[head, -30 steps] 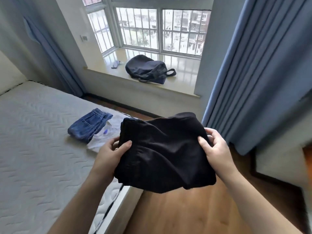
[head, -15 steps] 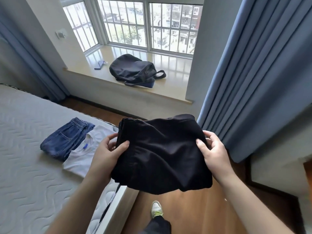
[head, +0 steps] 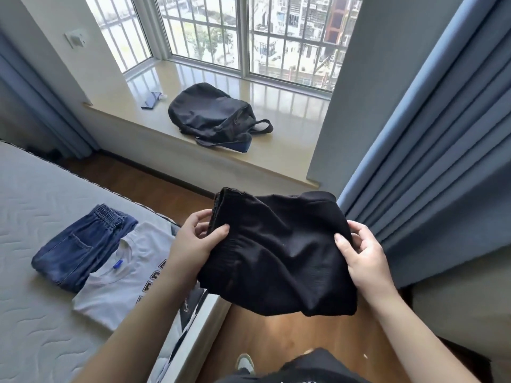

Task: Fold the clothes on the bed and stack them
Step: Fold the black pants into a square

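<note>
Left hand (head: 193, 244) clamped on the left edge of a folded black fabric garment (head: 276, 252), thumb lying across the top near the ribbed waistband, fingers tucked behind the cloth. Right hand (head: 365, 261) pinching the garment's right edge, thumb on top, fingers curled beneath and partly showing past the fabric. Held in the air between both hands, off the bed, above the brown wooden floor (head: 276, 341) just past the mattress edge; lower edge sagging free. On the grey quilted mattress (head: 33, 313), to the left: folded blue denim trousers with an elastic waistband (head: 80, 250), lying flat, and touching them on the right a folded white T-shirt with a blue neck label and dark lettering (head: 121, 280), partly hidden by the left forearm. Not stacked, side by side, the shirt's edge close to the mattress border. Further back, on the pale stone window ledge (head: 276, 106), a slumped black backpack (head: 213, 117) with a strap loop trailing right, and near it to the left a dark flat phone-like object (head: 150, 100), too small to identify surely. Blue pleated curtain (head: 428, 134) hanging at the right, beside the barred window (head: 276, 31). Below, a light shoe (head: 244, 364) on the floor.
</note>
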`<state>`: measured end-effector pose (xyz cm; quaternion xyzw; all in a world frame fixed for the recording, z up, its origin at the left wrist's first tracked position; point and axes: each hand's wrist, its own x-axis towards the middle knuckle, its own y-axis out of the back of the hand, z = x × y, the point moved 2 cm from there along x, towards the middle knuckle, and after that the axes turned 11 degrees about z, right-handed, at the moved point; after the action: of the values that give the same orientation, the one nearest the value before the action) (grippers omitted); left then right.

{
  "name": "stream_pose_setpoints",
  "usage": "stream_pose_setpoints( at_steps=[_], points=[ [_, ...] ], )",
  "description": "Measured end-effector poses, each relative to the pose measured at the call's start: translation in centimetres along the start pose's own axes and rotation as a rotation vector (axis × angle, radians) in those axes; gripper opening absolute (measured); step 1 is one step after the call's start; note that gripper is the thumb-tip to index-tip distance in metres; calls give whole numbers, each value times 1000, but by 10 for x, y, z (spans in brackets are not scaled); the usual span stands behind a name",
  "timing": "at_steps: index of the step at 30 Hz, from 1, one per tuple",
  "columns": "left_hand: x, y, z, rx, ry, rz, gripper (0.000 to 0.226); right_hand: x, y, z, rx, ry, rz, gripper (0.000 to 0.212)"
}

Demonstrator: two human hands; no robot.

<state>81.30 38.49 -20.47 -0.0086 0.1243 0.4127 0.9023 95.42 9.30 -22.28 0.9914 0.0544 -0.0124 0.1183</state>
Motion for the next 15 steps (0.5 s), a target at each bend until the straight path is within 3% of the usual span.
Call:
stream_pose_setpoints(
  at_steps=[10,15],
  points=[
    [79,-83,20,17,24,185,52,164,-19,3,15,17,-190,29],
    [100,-98,31,-42,42,320,38,234,-43,-10,-22,24,-329,21]
  ],
)
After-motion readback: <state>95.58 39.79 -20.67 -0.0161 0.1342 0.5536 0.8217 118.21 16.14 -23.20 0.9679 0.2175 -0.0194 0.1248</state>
